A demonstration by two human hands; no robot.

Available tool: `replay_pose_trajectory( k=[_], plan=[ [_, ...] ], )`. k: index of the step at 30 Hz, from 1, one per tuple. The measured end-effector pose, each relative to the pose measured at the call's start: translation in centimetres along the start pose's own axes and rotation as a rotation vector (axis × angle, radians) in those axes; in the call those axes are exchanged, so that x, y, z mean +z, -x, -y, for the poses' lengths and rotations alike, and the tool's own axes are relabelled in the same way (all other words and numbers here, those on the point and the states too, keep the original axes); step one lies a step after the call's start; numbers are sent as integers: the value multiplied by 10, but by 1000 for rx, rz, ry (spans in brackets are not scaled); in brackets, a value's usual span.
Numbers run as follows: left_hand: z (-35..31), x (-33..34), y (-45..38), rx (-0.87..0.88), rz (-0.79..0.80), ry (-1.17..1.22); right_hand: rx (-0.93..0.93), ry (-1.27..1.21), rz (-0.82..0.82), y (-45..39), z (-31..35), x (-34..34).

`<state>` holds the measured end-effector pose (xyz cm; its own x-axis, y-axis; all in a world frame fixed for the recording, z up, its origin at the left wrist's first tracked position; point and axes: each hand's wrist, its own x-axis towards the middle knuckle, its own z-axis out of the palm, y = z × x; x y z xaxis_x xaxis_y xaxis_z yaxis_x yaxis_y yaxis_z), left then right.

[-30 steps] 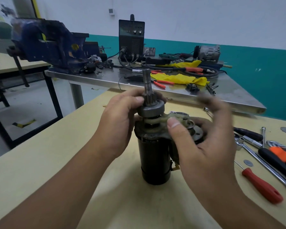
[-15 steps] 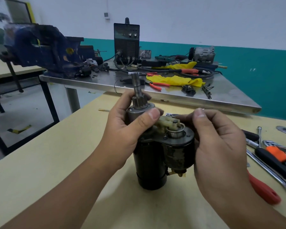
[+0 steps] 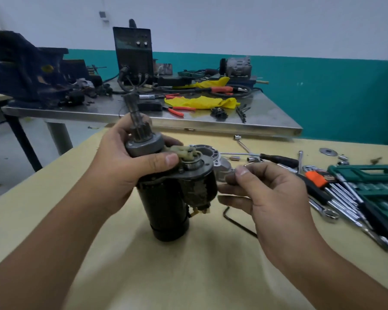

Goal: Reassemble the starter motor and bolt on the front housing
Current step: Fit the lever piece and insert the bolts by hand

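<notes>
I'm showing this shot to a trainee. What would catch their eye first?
The black starter motor standing upright mid-table, its gear end gripped by the left hand, while the right hand hovers beside it. Next, the wrenches spread out at the right, and the yellow cloth on the steel table behind.

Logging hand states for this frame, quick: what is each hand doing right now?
Left hand: grips the starter motor at its drive end.
Right hand: off the motor, fingers loosely curled; whether it pinches anything cannot be told.
</notes>
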<state>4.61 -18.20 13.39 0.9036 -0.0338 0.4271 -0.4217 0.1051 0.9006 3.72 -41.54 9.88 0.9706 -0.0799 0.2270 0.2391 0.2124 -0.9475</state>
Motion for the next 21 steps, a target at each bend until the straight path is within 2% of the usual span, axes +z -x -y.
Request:
replay_pose_trajectory(
  k=[3, 7, 11, 14, 16, 18, 21],
  plan=[
    [1, 2, -1, -4, -22, 64, -5, 111, 9, 6, 2, -18],
    [2, 18, -3, 34, -58, 28, -31, 183, 71, 7, 4, -25],
    [0, 55, -1, 95, 16, -17, -195, 330, 194, 10, 6, -30],
    [5, 78, 0, 117, -55, -76, -363, 461, 138, 11, 1, -34],
    [3, 87, -3, 133, -91, -166, -388, 418, 102, 10, -2, -37],
    [-5, 90, -7, 148, -32, -334, -336, 404, 137, 6, 1, -43],
    [-10, 88, -10, 138, 43, -469, -386, 559, 197, -11, 24, -69]
  ],
)
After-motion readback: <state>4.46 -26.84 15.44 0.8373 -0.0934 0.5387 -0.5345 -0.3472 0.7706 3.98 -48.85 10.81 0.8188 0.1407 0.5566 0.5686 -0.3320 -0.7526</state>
